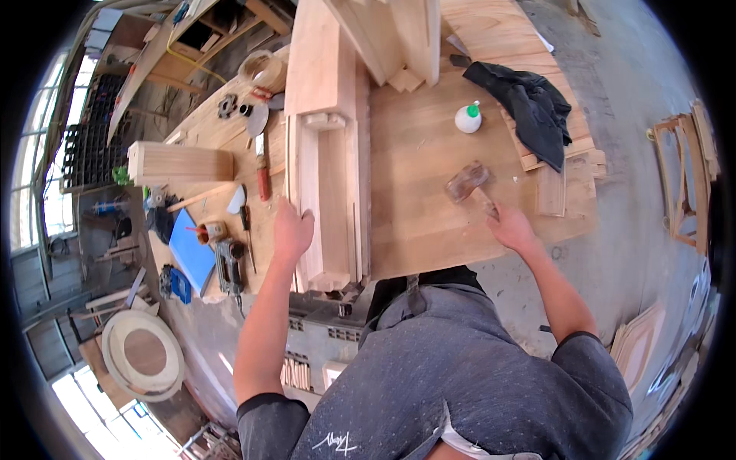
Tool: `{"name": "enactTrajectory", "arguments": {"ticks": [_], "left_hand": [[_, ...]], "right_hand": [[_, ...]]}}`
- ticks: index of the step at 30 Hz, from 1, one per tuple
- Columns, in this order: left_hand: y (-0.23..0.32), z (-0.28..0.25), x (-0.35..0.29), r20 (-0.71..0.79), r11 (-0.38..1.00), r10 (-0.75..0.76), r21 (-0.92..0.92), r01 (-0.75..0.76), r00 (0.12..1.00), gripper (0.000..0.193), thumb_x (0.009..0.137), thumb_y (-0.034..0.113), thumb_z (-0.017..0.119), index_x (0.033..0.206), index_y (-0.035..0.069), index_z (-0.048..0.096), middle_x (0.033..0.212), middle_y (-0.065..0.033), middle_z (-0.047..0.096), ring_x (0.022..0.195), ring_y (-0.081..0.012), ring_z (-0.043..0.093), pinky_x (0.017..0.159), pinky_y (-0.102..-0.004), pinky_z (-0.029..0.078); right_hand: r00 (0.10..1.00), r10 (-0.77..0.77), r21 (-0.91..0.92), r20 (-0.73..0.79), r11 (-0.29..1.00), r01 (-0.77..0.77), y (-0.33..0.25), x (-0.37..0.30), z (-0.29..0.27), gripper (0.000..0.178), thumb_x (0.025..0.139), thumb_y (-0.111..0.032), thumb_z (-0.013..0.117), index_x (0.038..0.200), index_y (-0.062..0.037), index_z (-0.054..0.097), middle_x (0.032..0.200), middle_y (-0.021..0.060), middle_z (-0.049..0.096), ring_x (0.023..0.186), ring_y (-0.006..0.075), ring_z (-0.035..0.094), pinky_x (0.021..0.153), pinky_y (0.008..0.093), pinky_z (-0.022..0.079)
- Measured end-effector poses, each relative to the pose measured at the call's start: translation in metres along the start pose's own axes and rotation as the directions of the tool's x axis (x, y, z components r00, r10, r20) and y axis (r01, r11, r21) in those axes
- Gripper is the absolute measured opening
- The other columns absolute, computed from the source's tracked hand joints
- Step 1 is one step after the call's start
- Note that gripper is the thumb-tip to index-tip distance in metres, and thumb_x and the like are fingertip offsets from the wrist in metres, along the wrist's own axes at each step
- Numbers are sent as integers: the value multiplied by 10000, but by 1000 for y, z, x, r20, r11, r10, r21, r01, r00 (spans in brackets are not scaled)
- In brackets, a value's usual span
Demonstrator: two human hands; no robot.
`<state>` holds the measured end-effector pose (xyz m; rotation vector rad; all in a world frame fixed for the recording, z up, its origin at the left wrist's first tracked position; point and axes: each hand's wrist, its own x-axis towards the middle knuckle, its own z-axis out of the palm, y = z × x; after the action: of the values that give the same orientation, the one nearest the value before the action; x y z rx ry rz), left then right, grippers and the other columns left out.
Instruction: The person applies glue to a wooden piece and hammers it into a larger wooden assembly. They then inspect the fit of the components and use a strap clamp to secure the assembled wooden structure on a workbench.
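A wooden mallet with a blocky brown head (pixel 467 182) is in my right hand (pixel 510 227), whose fingers close round its handle over the bench top. My left hand (pixel 294 231), fingers curled, grips the left edge of a long pale wooden workpiece (pixel 333 199). This piece is hollow like a trough, with thin strips along its sides, and its near end lies at the bench's front edge. Farther along, its upper part is a solid-looking squared post (pixel 322 65). Where my left fingertips meet the edge is partly hidden.
On the right of the bench (pixel 429 230) are a white bottle with green cap (pixel 468 118) and black cloth (pixel 529 107). Left lie a red-handled tool (pixel 263 172), a screwdriver (pixel 246 222), a nail gun (pixel 229 264), a blue sheet (pixel 192 253) and a wooden block (pixel 184 162).
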<state>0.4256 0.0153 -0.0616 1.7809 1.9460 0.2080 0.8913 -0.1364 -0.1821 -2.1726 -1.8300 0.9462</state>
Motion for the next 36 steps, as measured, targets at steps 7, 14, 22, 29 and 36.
{"name": "enactTrajectory", "arguments": {"ticks": [7, 14, 22, 29, 36], "left_hand": [[-36, -10, -77, -283, 916, -157, -401, 33, 946, 509, 946, 245, 727, 1277, -61, 491, 1243, -173, 563, 1110, -275, 611, 930, -406, 509], [-120, 76, -255, -26, 846, -342, -443, 296, 939, 502, 893, 255, 771, 1229, -53, 560, 1134, -196, 608, 1024, -273, 613, 920, -400, 509], [-118, 146, -220, 151, 919, -342, -153, 364, 927, 606, 772, 415, 825, 1132, -27, 622, 953, -304, 711, 942, -495, 686, 824, -549, 560], [-145, 145, -195, 419, 910, -164, -286, 302, 893, 464, 763, 282, 670, 1036, -93, 678, 950, -350, 698, 1005, -485, 693, 886, -510, 567], [-227, 197, -180, 814, 465, 236, -575, 674, 531, 415, 844, 150, 741, 1203, -39, 659, 1014, -247, 734, 941, -368, 739, 849, -458, 590]], "right_hand": [[976, -141, 179, -165, 969, 170, -104, 7, -21, 401, 941, -199, 607, 1300, -21, 613, 1114, 243, 667, 1090, 401, 633, 951, 487, 503], [944, -176, 394, 278, 918, 55, -230, 32, 17, 617, 962, -330, 612, 1431, 57, 503, 1137, 240, 692, 1161, 392, 634, 986, 473, 512], [961, -79, 82, 265, 995, 59, -284, 53, 82, 898, 965, -411, 619, 1576, 59, 159, 1450, 459, 338, 1209, 574, 556, 1040, 535, 495], [968, 16, 145, 251, 988, -54, -278, 55, 121, 1007, 983, -424, 588, 1608, 20, -65, 1542, 462, 258, 1372, 621, 389, 1179, 553, 366], [955, -45, 156, 292, 988, -1, -293, 56, 115, 1083, 990, -478, 567, 1567, 108, -138, 1481, 546, 247, 1408, 623, 341, 1180, 521, 356]]}}
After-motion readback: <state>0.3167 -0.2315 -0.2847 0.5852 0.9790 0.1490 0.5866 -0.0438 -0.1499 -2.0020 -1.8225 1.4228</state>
